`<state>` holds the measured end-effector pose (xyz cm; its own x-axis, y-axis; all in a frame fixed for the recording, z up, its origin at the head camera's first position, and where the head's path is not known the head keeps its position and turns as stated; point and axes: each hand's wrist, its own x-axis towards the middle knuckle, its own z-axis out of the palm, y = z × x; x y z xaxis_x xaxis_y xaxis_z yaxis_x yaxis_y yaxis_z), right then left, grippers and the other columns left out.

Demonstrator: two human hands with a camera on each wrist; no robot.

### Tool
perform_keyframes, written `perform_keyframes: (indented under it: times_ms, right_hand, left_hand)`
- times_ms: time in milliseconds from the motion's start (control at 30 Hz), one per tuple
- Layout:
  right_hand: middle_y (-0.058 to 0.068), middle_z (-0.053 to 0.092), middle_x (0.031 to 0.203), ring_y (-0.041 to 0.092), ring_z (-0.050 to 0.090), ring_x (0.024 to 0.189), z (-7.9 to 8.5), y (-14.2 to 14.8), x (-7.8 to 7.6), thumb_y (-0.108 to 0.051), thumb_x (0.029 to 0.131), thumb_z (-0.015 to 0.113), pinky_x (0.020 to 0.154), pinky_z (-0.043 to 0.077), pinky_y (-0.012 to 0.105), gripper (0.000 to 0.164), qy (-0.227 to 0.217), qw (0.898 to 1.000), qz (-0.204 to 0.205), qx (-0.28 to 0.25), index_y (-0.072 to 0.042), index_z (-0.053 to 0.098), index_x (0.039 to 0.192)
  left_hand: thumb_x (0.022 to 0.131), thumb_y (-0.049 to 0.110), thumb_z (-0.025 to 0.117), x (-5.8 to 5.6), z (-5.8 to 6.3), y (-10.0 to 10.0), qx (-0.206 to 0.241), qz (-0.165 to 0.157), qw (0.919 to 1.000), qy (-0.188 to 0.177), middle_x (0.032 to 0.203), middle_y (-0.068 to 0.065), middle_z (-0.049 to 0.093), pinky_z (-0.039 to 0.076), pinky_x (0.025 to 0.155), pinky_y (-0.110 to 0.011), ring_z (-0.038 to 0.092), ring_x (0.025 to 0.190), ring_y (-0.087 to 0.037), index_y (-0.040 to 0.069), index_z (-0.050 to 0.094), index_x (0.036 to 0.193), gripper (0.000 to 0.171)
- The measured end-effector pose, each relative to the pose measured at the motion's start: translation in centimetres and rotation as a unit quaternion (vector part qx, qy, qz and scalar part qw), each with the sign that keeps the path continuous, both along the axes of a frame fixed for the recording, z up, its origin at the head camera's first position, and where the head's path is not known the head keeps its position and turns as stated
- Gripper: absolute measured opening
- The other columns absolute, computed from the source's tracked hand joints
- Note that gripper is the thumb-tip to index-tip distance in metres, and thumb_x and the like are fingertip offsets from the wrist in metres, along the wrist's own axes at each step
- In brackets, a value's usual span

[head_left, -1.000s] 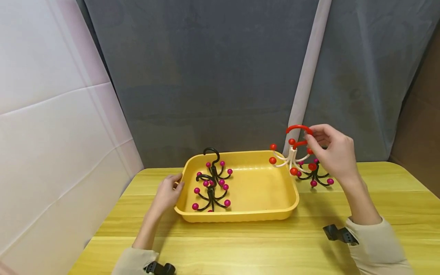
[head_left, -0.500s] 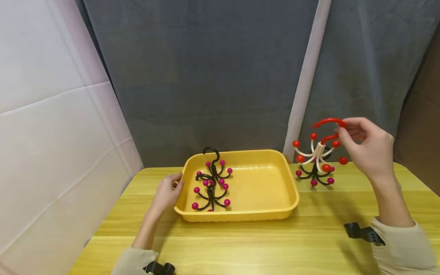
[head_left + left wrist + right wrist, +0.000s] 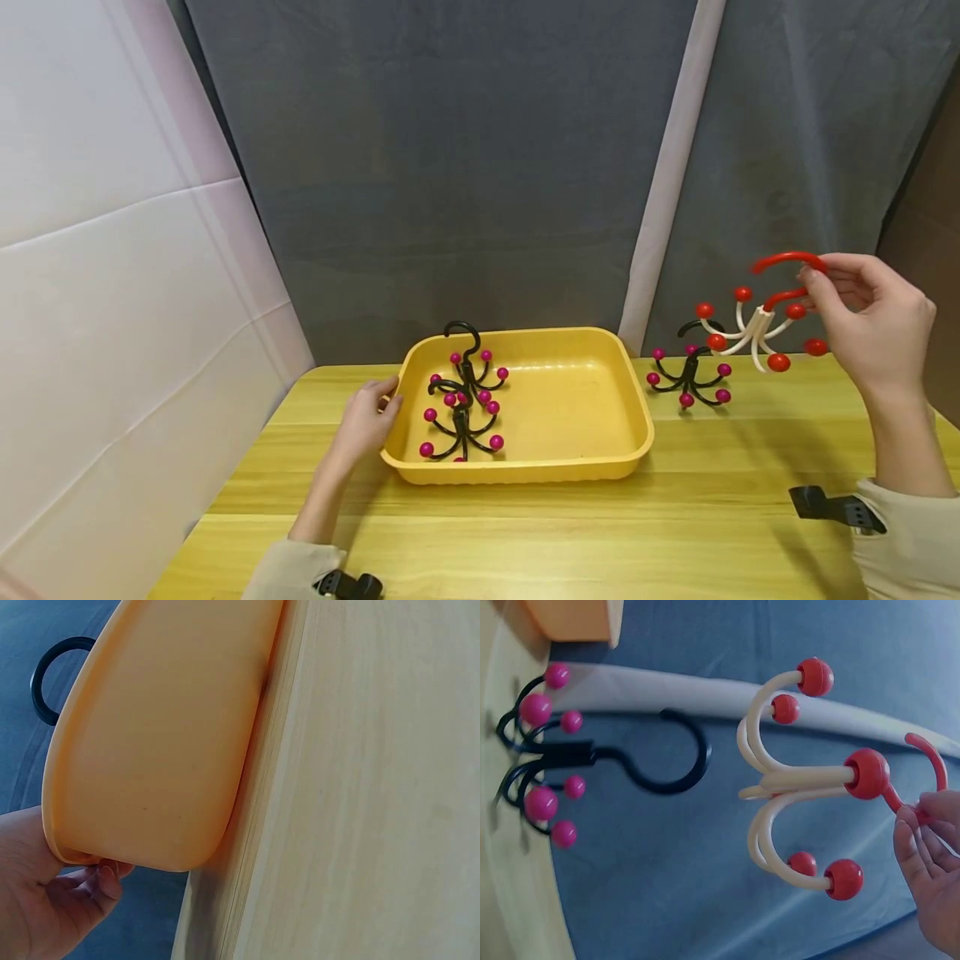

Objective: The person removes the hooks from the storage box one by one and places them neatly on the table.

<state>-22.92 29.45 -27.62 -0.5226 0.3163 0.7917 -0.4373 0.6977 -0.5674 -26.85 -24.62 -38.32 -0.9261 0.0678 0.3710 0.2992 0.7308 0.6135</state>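
Observation:
My right hand [image 3: 877,321] pinches the red hook of a white multi-arm hanger [image 3: 810,778] with red ball tips, holding it in the air at the right. Below and left of it, a black multi-arm hanger [image 3: 687,377] with magenta balls stands on the table, its hook pointing up. The left hand [image 3: 367,417] grips the left rim of a yellow tray [image 3: 517,473]; in the left wrist view its fingers bend under that rim. Two more black hangers with magenta balls, a rear one [image 3: 467,371] and a front one [image 3: 461,425], stand in the tray's left part.
The wooden table [image 3: 480,533] runs in front of the tray and to both sides. A grey curtain [image 3: 450,167] hangs behind, with a pale strip [image 3: 671,167] down it. White panels [image 3: 135,275] close off the left side.
My right hand has carried the white hanger from over the tray's right edge to the right, past the standing black hanger. The left hand and tray have stayed in place.

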Motion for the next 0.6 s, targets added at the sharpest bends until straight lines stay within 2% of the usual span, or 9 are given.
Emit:
perform_keyframes:
  times_ms: [133, 333, 600]
  right_hand:
    - [-0.044, 0.051, 0.085, -0.024, 0.051, 0.071, -0.6, 1.0, -0.1, -0.007, 0.094, 0.07, 0.067, 0.038, 0.0, 0.026, -0.011, 1.0, -0.026, 0.011, 0.007, 0.07, 0.116]
    - [-0.048, 0.047, 0.08, -0.027, 0.046, 0.066, -1.3, 2.5, -0.4, -0.002, 0.094, 0.069, 0.053, 0.033, -0.001, 0.023, -0.026, 0.998, -0.046, 0.028, 0.008, 0.07, 0.114]
    - [-0.052, 0.04, 0.074, -0.029, 0.039, 0.062, -2.5, 4.2, -1.0, -0.01, 0.098, 0.066, 0.047, 0.031, 0.004, 0.025, -0.08, 0.993, -0.075, 0.04, 0.008, 0.069, 0.116]
  left_hand:
    - [0.095, -0.003, 0.062, 0.0, 0.0, 0.0, -0.003, 0.001, 1.0, 0.002, 0.115, -0.032, 0.062, 0.057, 0.069, -0.036, 0.064, 0.087, -0.034, -0.016, 0.059, 0.128, 0.036]
    - [0.095, -0.003, 0.063, -0.1, -0.1, 0.0, -0.001, 0.0, 1.0, 0.004, 0.115, -0.032, 0.063, 0.057, 0.07, -0.037, 0.064, 0.087, -0.034, -0.017, 0.06, 0.128, 0.036]
    - [0.095, -0.002, 0.062, -0.2, -0.1, 0.1, 0.0, 0.0, 1.0, 0.003, 0.116, -0.032, 0.062, 0.057, 0.069, -0.036, 0.064, 0.087, -0.035, -0.017, 0.059, 0.128, 0.036]
